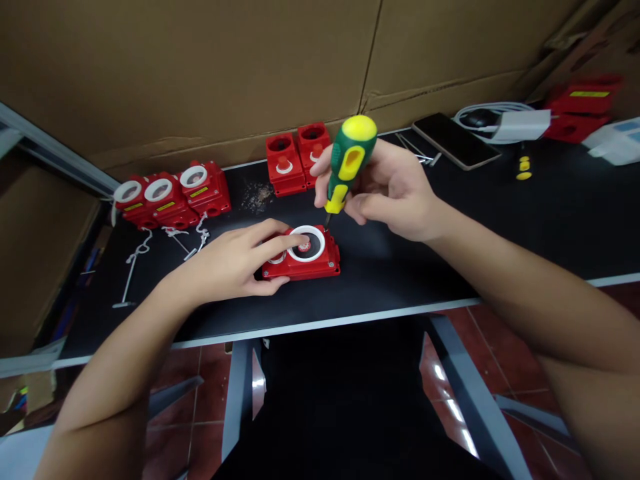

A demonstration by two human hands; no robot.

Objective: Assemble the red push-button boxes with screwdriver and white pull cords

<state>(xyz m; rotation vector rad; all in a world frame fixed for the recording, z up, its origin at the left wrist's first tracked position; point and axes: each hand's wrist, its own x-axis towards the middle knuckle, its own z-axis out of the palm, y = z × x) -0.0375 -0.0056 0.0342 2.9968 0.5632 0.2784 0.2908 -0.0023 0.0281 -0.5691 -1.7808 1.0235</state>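
Note:
My right hand (395,190) is closed around the green and yellow handle of a screwdriver (353,157), held nearly upright. The screwdriver's tip meets the back right corner of a red housing (320,265), where a screw would sit, though the contact is too small to make out. This housing lies on the black table with a white ring (321,248) on its face and screws at its front corners. From the left, my left hand (240,260) grips it, thumb along the front side and fingers over the top. One fingertip rests inside the ring, and the hand hides the housing's left part.
Three similar red units (165,200) stand at the back left, with cords and metal T-shaped rods (129,283). Two red housings (285,177) are at the back, beside dark crumbs (257,197). A phone (455,140), a white charger (525,125) and more red parts (585,103) lie right. Cardboard walls the back.

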